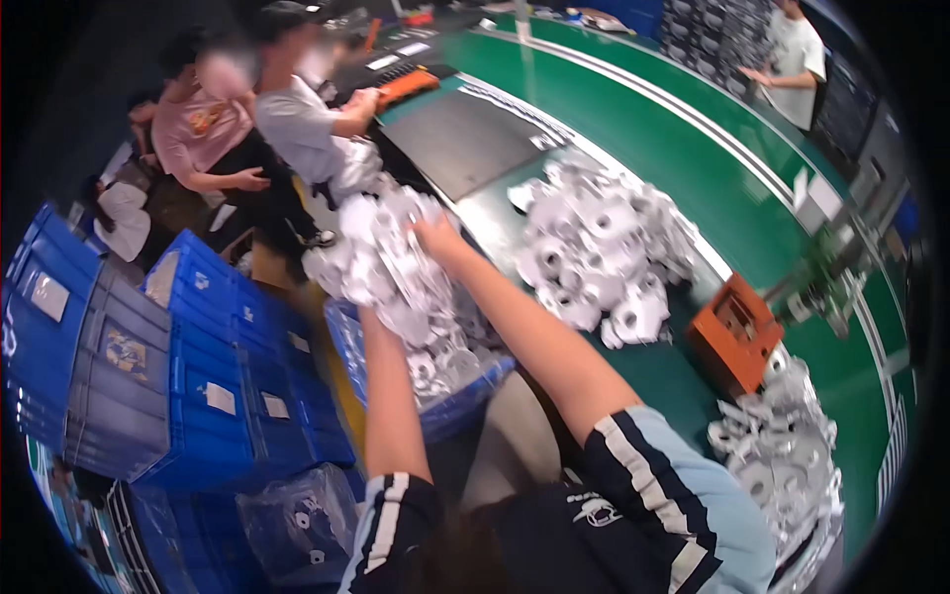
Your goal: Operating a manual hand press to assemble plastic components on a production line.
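Note:
Between my two hands is a big armful of white plastic parts (381, 247), ring-like pieces with round holes, raised over a blue bin (346, 337). My right hand (432, 238) presses against the right side of the armful, fingers bent round it. My left forearm (388, 396) goes up beneath the parts, which hide the left hand and its fingers; it bears the load from the left and below. Inside the bin, lined with clear plastic, lie more white parts (440, 361).
A heap of similar white parts (604, 238) lies on the green-and-metal worktable, beside an orange fixture (737, 332). Another pile (782, 455) is at lower right. Stacked blue crates (208, 376) stand left. Across the bin, a person in white (297, 129) handles an orange object (408, 87).

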Action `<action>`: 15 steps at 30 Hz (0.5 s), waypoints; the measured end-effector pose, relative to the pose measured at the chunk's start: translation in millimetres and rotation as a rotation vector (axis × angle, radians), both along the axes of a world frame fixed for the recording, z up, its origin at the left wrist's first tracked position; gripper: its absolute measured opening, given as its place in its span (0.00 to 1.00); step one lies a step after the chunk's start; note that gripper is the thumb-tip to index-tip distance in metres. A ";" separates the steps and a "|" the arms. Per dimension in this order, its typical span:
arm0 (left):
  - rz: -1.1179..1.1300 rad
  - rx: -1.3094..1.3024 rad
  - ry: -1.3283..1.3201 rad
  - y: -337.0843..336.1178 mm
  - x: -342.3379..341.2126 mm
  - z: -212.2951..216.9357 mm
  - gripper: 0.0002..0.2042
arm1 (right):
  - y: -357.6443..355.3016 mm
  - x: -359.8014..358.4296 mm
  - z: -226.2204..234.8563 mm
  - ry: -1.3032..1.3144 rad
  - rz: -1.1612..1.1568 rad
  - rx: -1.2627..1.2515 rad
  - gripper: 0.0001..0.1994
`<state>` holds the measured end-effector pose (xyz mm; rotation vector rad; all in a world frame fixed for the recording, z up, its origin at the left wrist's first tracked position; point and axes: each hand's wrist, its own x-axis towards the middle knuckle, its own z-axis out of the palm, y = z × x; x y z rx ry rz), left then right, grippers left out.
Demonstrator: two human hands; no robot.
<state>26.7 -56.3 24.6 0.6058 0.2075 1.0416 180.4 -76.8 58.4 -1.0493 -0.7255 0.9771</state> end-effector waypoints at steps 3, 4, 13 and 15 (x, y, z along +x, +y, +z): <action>0.093 0.386 0.124 -25.6 42.6 41.0 0.18 | -8.4 38.9 26.7 -0.075 -0.077 0.015 0.37; -0.064 0.524 0.121 -25.7 51.6 58.5 0.19 | -19.3 53.1 36.2 -0.074 -0.133 -0.032 0.39; -0.325 0.119 0.151 -44.7 211.4 87.9 0.15 | -140.1 170.5 91.9 -0.053 -0.338 -0.178 0.35; -0.360 0.015 0.101 -53.6 233.0 81.9 0.17 | -157.5 183.2 80.7 0.007 -0.399 -0.108 0.34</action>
